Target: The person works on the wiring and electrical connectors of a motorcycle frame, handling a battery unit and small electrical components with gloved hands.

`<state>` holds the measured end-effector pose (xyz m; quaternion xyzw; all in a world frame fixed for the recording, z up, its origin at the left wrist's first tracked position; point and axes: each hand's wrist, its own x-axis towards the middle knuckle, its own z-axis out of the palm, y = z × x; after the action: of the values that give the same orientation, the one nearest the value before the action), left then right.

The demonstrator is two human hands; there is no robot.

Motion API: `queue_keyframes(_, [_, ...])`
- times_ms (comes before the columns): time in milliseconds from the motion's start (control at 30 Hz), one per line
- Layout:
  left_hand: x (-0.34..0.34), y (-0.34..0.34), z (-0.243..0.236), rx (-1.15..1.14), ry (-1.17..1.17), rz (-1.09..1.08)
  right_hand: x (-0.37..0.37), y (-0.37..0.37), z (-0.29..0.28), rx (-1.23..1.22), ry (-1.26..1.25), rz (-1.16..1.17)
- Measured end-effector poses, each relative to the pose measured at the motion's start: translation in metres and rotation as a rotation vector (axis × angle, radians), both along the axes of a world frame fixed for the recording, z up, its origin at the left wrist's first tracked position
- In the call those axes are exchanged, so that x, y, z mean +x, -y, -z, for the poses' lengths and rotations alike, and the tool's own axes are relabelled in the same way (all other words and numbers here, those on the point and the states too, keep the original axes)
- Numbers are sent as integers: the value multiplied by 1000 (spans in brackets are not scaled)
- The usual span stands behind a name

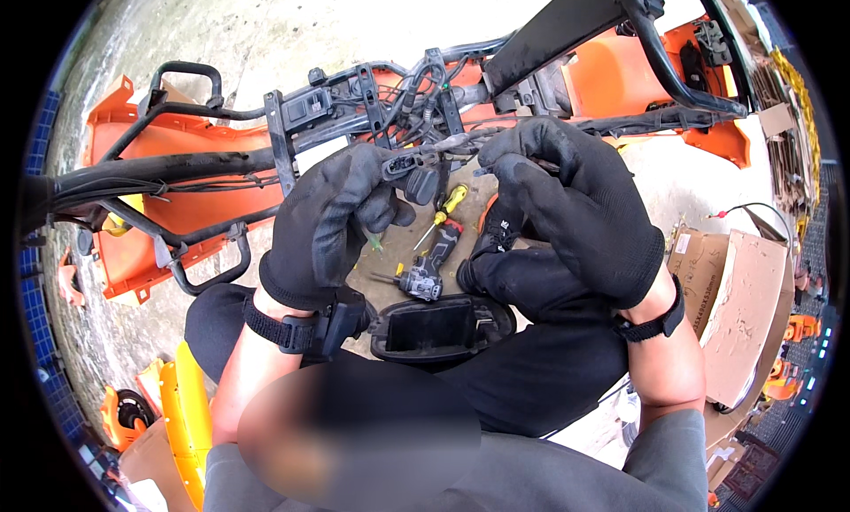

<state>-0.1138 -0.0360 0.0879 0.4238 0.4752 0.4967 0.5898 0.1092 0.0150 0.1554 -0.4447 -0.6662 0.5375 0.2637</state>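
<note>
A person in black gloves works on the near side of a black metal frame [195, 167], which stretches from left to right. The left hand [328, 224], in front of the left-middle part of the frame, has its thumb and fingers clamped on a black plug [404, 165]. The plug lies just on the near side of the frame's middle, its open end showing small slots. A grey lead [453, 143] runs from near the plug along the frame's near side toward the right hand [580, 215]. That hand is in front of the right-middle part of the frame, thumb and forefinger together on a thin dark piece [482, 171], too small to name.

Tangled wires [425, 91] sit at the frame's middle. Orange panels [226, 196] show beneath the frame, toward both its ends. On the near side of its middle lie a yellow screwdriver [452, 202] and a power drill [434, 262], with a black tray [379, 337] farther from the frame. A cardboard box [748, 317] stands on the near side of the frame's right end, and a yellow panel [189, 415] lies well apart from its left part, also on the near side.
</note>
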Motion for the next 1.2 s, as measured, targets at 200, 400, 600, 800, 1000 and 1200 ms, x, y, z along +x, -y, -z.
queue_keyframes(200, [6,0,-3,-16,21,-31,2,-1,7,76,-2,-31])
queue_keyframes(400, [5,0,-5,-62,78,60,0,-4,8,382,102,-101])
queue_keyframes(600, [-1,3,6,85,-135,136,-8,-11,15,839,301,-195])
queue_keyframes(800, [-13,2,13,1,-133,184,-10,-10,25,592,204,-270])
queue_keyframes(1000, [-29,-1,31,699,-940,214,-15,-10,2,817,264,-347])
queue_keyframes(1200, [-27,-1,27,723,-1194,213,-14,-14,16,876,243,-352])
